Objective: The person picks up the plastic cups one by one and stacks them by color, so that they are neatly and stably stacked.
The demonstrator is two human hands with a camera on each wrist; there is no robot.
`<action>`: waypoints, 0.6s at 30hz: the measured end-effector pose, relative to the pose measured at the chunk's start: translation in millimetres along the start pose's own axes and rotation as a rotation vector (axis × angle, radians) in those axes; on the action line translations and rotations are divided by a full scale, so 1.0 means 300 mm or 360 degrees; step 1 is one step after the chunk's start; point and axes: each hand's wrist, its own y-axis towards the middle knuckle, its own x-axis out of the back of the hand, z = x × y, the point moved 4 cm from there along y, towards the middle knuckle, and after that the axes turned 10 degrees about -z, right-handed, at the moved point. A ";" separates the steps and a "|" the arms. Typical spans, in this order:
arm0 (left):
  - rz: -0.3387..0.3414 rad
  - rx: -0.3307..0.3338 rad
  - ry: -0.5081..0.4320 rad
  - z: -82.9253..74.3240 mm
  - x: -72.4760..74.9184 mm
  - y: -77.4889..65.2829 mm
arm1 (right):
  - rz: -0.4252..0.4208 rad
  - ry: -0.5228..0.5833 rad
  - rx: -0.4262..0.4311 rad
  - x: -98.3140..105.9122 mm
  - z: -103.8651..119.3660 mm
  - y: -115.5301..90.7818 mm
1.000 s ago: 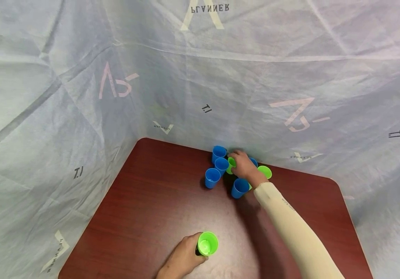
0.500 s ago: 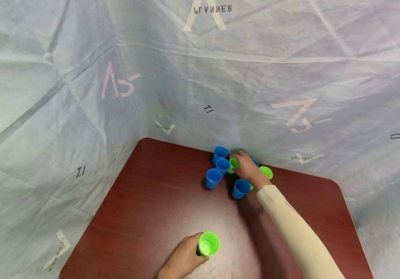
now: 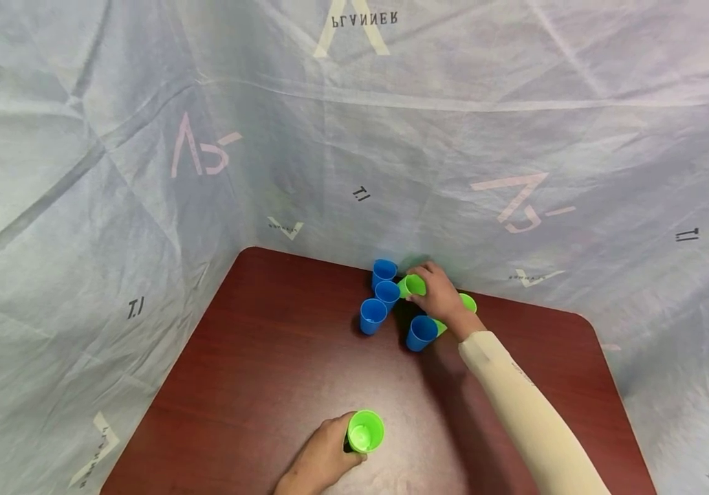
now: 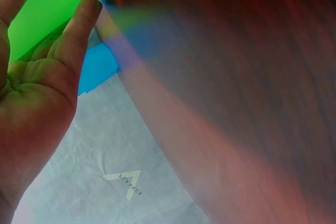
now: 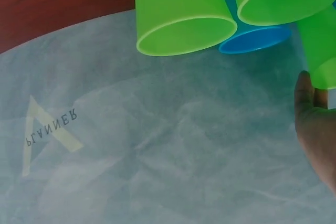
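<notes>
Near the front of the table my left hand (image 3: 327,450) grips a green cup (image 3: 366,432), its mouth facing up. In the left wrist view the thumb and fingers of that hand (image 4: 44,85) surround the green cup (image 4: 39,19). At the back my right hand (image 3: 439,294) pinches another green cup (image 3: 414,285) by its side, slightly tilted. Just left of it stand three blue cups (image 3: 373,316). Another blue cup (image 3: 422,333) stands in front of the right wrist, with a partly hidden green cup (image 3: 441,328) beside it.
A further green cup (image 3: 468,302) shows behind the right wrist. The right wrist view also has a blue cup (image 5: 255,39) between green ones. Grey printed cloth (image 3: 391,137) hangs round the far edges of the brown table (image 3: 255,344).
My right hand has moved slightly right and up with its green cup, now tilted and farther from the blue cups. The left hand holds its green cup in the same place.
</notes>
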 end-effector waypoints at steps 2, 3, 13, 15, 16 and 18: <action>0.0002 -0.0005 0.0000 -0.002 0.002 -0.002 | -0.0020 0.0025 -0.0011 0.011 0.001 -0.002; 0.0000 -0.0007 -0.0001 -0.003 0.003 -0.002 | -0.0030 0.0033 -0.0016 0.018 0.001 -0.004; -0.0009 -0.0017 0.0009 -0.009 0.001 -0.005 | -0.0109 0.0056 -0.0020 0.087 -0.018 -0.025; -0.0004 -0.0011 0.0009 -0.009 0.000 -0.006 | -0.0114 0.0065 -0.0017 0.095 -0.018 -0.033; -0.0003 -0.0008 0.0008 -0.010 0.000 -0.006 | -0.0122 0.0074 -0.0016 0.100 -0.017 -0.036; -0.0003 -0.0001 0.0011 -0.010 0.000 -0.006 | -0.0146 0.0096 -0.0010 0.110 -0.012 -0.044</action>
